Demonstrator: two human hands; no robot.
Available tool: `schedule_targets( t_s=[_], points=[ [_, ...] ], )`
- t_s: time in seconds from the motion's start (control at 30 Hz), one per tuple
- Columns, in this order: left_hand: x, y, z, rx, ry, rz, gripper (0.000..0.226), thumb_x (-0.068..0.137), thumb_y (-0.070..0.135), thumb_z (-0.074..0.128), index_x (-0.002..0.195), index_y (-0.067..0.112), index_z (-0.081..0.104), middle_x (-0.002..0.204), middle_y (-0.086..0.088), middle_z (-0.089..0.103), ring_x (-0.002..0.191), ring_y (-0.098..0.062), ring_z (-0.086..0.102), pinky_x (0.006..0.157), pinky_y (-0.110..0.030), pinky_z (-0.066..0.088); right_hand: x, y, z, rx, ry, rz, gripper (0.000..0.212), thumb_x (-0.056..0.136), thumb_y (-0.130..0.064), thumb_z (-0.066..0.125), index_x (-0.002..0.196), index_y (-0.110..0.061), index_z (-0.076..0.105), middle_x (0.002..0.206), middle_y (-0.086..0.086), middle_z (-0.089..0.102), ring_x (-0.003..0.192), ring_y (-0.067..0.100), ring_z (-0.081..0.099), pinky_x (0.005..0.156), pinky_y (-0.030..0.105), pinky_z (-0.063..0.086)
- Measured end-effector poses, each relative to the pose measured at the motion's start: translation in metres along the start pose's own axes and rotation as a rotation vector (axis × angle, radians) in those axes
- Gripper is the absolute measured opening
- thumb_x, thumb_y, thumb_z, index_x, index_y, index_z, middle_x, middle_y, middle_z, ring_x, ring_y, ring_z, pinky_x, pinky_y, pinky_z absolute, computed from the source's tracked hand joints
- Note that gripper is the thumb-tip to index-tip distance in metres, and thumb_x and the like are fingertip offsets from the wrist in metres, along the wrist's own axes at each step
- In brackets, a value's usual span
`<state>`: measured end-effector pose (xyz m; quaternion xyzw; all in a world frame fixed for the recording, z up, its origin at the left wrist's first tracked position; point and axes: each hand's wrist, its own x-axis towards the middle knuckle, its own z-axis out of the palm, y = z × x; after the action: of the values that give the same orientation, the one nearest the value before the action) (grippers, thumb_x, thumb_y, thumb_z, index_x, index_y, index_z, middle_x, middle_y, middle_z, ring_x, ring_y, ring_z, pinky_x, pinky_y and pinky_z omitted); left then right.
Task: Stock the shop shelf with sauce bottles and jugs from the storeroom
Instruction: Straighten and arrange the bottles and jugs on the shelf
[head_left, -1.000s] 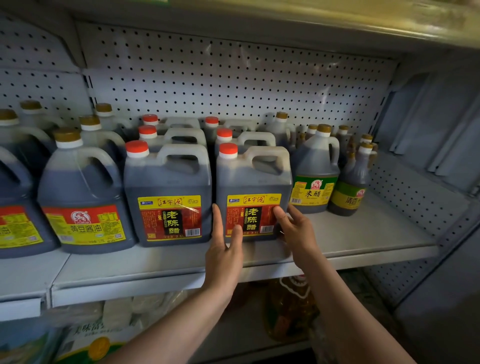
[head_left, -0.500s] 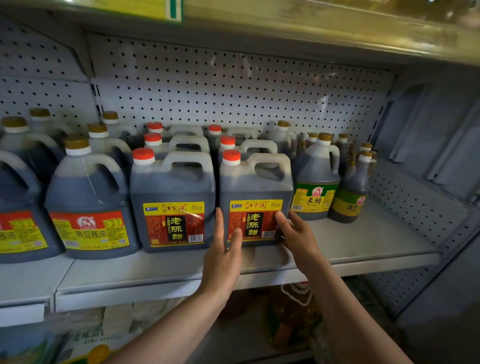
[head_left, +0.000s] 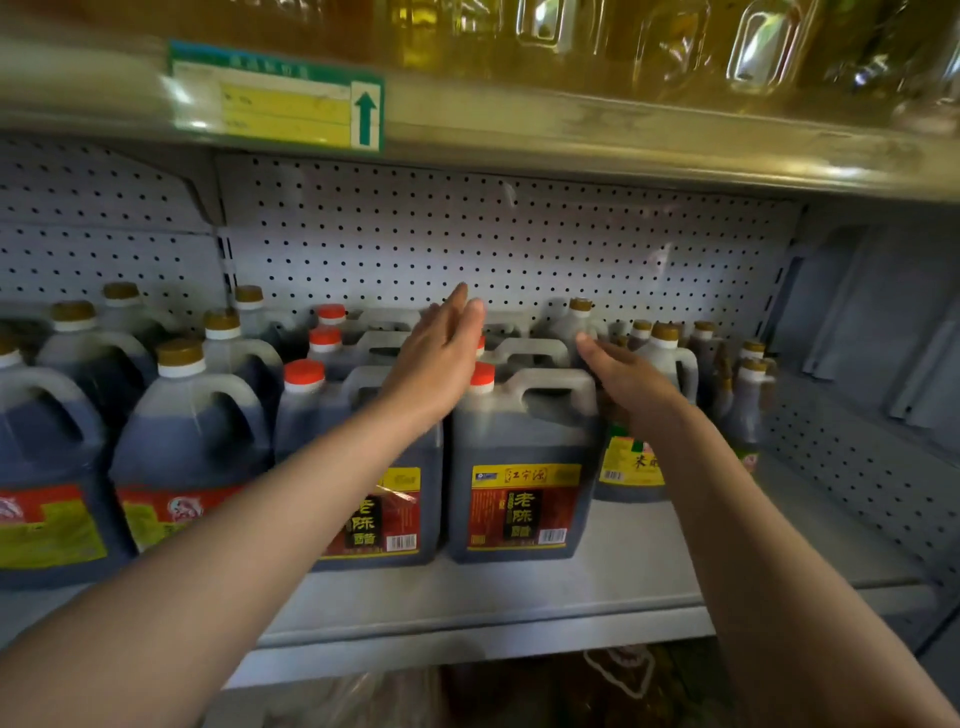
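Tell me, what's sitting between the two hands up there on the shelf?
In the head view, the red cap and handle of the front right vinegar jug lie between the left hand and right hand.

Both forearms reach forward, left hand (head_left: 436, 358) raised with fingers straight and together, right hand (head_left: 631, 387) flat, palm down.
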<state>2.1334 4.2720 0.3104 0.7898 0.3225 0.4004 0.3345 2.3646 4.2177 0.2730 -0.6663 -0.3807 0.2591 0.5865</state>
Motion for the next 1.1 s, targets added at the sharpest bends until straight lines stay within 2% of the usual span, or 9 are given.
schedule_targets(
  t_s=[0.13, 0.27, 0.37, 0.43, 0.53, 0.7, 0.8, 0.97, 1.1],
  points=[
    [0.028, 0.019, -0.003, 0.274, -0.3, -0.119, 0.064, 0.102, 0.06, 0.01, 0.158, 0.029, 0.019, 0.165, 0.0, 0.017, 0.153, -0.024, 0.012, 0.119, -0.036, 0.014, 0.03, -0.005, 0.0, -0.121, -0.103, 0.102, 0.07, 0.057, -0.087, 0.072, 0.111, -0.042, 0.071, 0.12, -0.002, 0.071, 0.11, 0.027, 0.066, 0.098, 0.052, 0.054],
    [0.043, 0.022, 0.001, 0.36, -0.408, -0.176, 0.07, 0.099, 0.067, 0.008, 0.158, 0.03, 0.018, 0.166, -0.003, 0.013, 0.153, -0.024, 0.011, 0.12, -0.037, 0.011, 0.029, -0.014, 0.006, -0.173, -0.124, 0.083, 0.031, 0.091, -0.061, 0.063, 0.111, -0.037, 0.067, 0.109, -0.003, 0.072, 0.097, 0.019, 0.067, 0.079, 0.034, 0.056],
    [0.054, 0.008, 0.004, 0.311, -0.439, -0.21, 0.079, 0.092, 0.077, 0.011, 0.157, 0.033, 0.018, 0.166, -0.001, 0.01, 0.153, -0.022, 0.01, 0.122, -0.04, 0.009, 0.029, -0.016, 0.007, -0.195, -0.132, 0.034, 0.021, 0.098, -0.047, 0.061, 0.106, -0.028, 0.066, 0.101, -0.003, 0.071, 0.081, 0.009, 0.065, 0.062, 0.022, 0.054],
    [0.06, -0.001, 0.003, 0.267, -0.457, -0.236, 0.101, 0.075, 0.093, 0.014, 0.157, 0.034, 0.019, 0.166, -0.001, 0.01, 0.153, -0.021, 0.01, 0.124, -0.047, 0.011, 0.03, -0.015, 0.005, -0.178, -0.122, 0.006, 0.018, 0.1, -0.038, 0.061, 0.106, -0.022, 0.066, 0.091, -0.006, 0.067, 0.072, 0.003, 0.059, 0.049, 0.014, 0.048],
    [0.068, -0.011, 0.002, 0.226, -0.456, -0.276, 0.13, 0.049, 0.107, 0.016, 0.156, 0.035, 0.024, 0.166, 0.001, 0.015, 0.152, -0.02, 0.015, 0.123, -0.047, 0.016, 0.037, -0.012, 0.005, -0.135, -0.114, -0.007, 0.02, 0.099, -0.032, 0.064, 0.105, -0.013, 0.071, 0.091, 0.0, 0.072, 0.072, 0.005, 0.063, 0.051, 0.01, 0.049],
    [0.069, -0.012, 0.002, 0.198, -0.497, -0.256, 0.081, 0.091, 0.078, 0.018, 0.156, 0.029, 0.024, 0.165, 0.001, 0.015, 0.152, -0.016, 0.013, 0.124, -0.036, 0.009, 0.052, -0.007, 0.015, 0.012, -0.129, 0.031, 0.026, 0.096, -0.024, 0.069, 0.114, -0.005, 0.073, 0.114, 0.018, 0.074, 0.096, 0.024, 0.072, 0.073, 0.029, 0.057],
    [0.071, -0.013, 0.003, 0.204, -0.499, -0.25, 0.08, 0.092, 0.077, 0.017, 0.156, 0.029, 0.026, 0.165, 0.002, 0.016, 0.152, -0.015, 0.013, 0.122, -0.033, 0.009, 0.052, -0.009, 0.018, 0.016, -0.129, 0.039, 0.031, 0.096, -0.024, 0.069, 0.116, -0.001, 0.071, 0.113, 0.017, 0.073, 0.089, 0.022, 0.071, 0.065, 0.023, 0.057],
    [0.076, -0.015, 0.003, 0.236, -0.469, -0.278, 0.086, 0.087, 0.083, 0.016, 0.157, 0.033, 0.02, 0.166, 0.001, 0.01, 0.153, -0.017, 0.01, 0.124, -0.041, 0.009, 0.046, -0.016, 0.017, 0.058, -0.109, 0.056, 0.025, 0.096, -0.023, 0.068, 0.114, -0.006, 0.071, 0.085, -0.001, 0.068, 0.069, 0.005, 0.063, 0.044, 0.01, 0.046],
    [0.077, -0.015, 0.004, 0.246, -0.463, -0.266, 0.085, 0.087, 0.083, 0.016, 0.157, 0.034, 0.021, 0.167, 0.0, 0.007, 0.153, -0.018, 0.006, 0.122, -0.038, 0.007, 0.045, -0.019, 0.02, 0.025, -0.084, 0.068, 0.036, 0.095, -0.028, 0.07, 0.118, 0.0, 0.07, 0.103, 0.01, 0.073, 0.074, 0.009, 0.063, 0.043, 0.009, 0.045]
  ],
)
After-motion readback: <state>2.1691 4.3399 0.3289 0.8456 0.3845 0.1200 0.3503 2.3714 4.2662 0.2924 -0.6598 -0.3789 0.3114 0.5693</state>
